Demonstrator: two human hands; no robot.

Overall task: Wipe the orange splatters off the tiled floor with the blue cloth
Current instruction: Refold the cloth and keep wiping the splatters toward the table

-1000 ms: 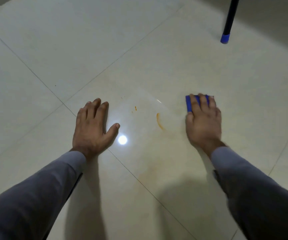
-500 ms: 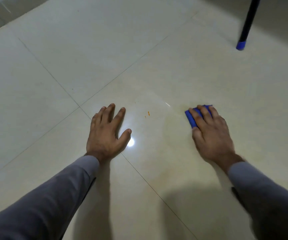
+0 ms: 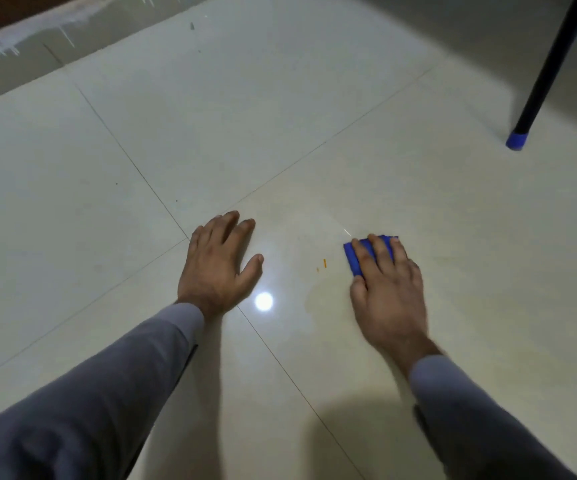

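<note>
Gone since a second ago is the long curved orange streak that lay between the hands; only two small orange splatters (image 3: 324,262) are left, just to the left of the blue cloth (image 3: 353,256). The right hand (image 3: 389,292) presses flat on the folded cloth with straight fingers spread over it, so that only the cloth's left and far edges show. The left hand (image 3: 219,265) lies open and flat on the tiled floor (image 3: 315,98), fingers loosely spread, at a crossing of grout lines, well apart from the cloth. A bright round light reflection (image 3: 264,301) sits on the tile between the two hands, nearer the left thumb. A faint wet smear spreads on the tile beside the right hand's thumb. Grey sleeves (image 3: 107,393) cover both forearms. Bare tile stretches away beyond both hands toward the far left wall base. At the far right a black leg with a blue foot cap (image 3: 516,141) stands on the floor, well apart from the right hand.
</note>
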